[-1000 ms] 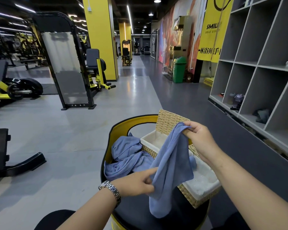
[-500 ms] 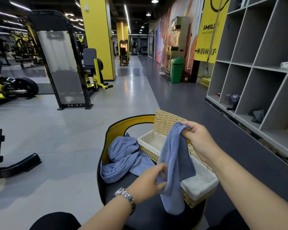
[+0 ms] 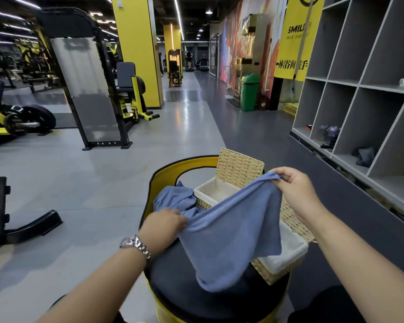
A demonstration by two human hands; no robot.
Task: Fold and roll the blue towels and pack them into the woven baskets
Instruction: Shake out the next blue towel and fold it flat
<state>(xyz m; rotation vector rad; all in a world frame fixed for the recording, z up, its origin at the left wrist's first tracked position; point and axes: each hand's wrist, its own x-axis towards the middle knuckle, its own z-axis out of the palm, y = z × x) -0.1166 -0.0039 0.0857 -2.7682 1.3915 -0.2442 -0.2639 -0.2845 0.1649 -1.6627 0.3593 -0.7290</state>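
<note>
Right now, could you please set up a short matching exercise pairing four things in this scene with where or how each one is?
Things:
1. held towel
2. loose towel
3. woven basket
4. wristwatch

States:
A. on the left wrist
B. stretched between left hand and right hand
C. lying crumpled on the black seat, left of the basket
D. standing on the seat, white-lined, lid up

Pairs: 1-B, 2-C, 3-D, 4-A

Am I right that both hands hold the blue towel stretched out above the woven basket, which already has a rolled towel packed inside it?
Not quite: the head view shows the woven basket has no towel inside it, only its white liner. The left hand and right hand do hold the blue towel stretched above it.
</note>
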